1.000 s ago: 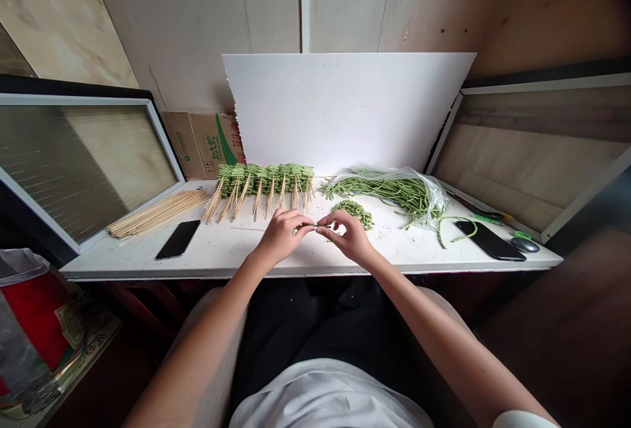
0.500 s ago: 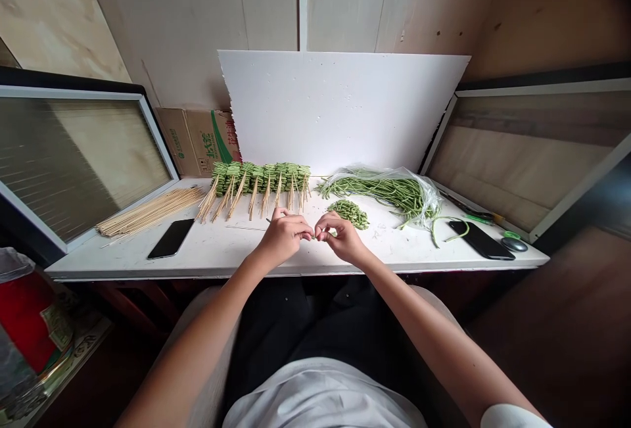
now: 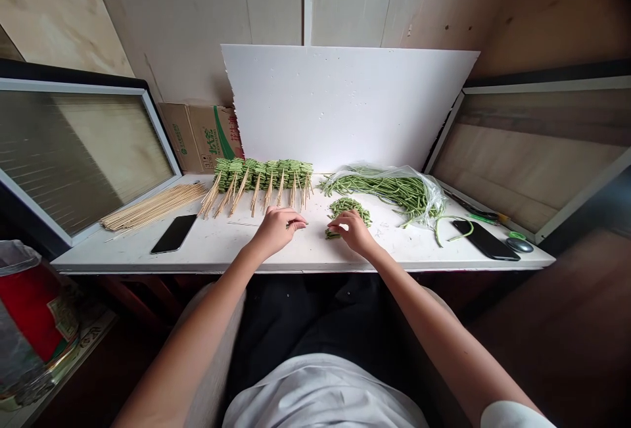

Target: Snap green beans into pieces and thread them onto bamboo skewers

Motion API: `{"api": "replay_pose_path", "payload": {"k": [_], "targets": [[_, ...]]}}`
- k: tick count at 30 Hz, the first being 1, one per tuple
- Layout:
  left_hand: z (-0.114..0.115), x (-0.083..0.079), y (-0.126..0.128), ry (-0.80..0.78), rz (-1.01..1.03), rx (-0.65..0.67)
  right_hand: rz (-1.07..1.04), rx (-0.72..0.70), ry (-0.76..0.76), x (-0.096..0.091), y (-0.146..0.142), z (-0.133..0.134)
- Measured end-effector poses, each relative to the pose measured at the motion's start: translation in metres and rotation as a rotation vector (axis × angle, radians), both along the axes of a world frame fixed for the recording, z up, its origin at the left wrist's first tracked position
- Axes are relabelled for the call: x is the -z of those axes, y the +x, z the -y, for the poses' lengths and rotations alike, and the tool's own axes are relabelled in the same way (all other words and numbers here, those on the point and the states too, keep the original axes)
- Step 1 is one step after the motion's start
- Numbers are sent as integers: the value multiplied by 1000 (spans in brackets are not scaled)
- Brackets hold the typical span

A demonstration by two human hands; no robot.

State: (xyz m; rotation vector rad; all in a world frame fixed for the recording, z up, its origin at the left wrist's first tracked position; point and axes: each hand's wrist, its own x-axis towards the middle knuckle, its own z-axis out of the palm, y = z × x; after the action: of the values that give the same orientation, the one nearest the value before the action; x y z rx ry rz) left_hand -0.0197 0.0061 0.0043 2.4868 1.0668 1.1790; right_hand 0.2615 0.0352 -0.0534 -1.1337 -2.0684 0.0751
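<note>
My left hand [image 3: 277, 227] rests on the white table [image 3: 276, 254], its fingers pinched on a thin bamboo skewer whose tip pokes out to the right. My right hand [image 3: 353, 229] is curled over the near edge of a small pile of cut green bean pieces [image 3: 348, 208]; whether it grips a piece is hidden. Behind my hands lies a row of finished bean skewers [image 3: 263, 178]. A bundle of long green beans [image 3: 389, 190] lies in a clear plastic bag to the right.
Loose bamboo sticks [image 3: 152, 208] lie at the left, beside a black phone [image 3: 174, 233]. A second phone [image 3: 486, 239] and a small dark object [image 3: 518, 244] are at the right. A white foam board [image 3: 345, 106] and a cardboard box [image 3: 204, 135] stand behind.
My hands have come apart and dropped to the table. The right hand moved right onto the cut bean pile, while the left kept the skewer.
</note>
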Motion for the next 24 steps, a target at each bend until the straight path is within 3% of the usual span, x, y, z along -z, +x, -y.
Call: {"api": "replay_pose_path", "payload": {"k": [4, 8, 12, 17, 20, 24], "targets": [[-2, 4, 0, -37, -27, -10, 82, -2, 16, 9, 3, -2], [-2, 5, 0, -52, -45, -22, 68, -4, 19, 6, 5, -3], [-1, 5, 2, -73, -31, -4, -54, -32, -5, -9, -1, 5], [2, 10, 11, -13, -10, -26, -213, -223, -174, -34, -29, 32], [5, 15, 19, 2, -23, -14, -204, -275, -137, -40, -39, 42], [6, 18, 24, 22, -39, -11, -199, -241, -86, -43, -33, 39]]}}
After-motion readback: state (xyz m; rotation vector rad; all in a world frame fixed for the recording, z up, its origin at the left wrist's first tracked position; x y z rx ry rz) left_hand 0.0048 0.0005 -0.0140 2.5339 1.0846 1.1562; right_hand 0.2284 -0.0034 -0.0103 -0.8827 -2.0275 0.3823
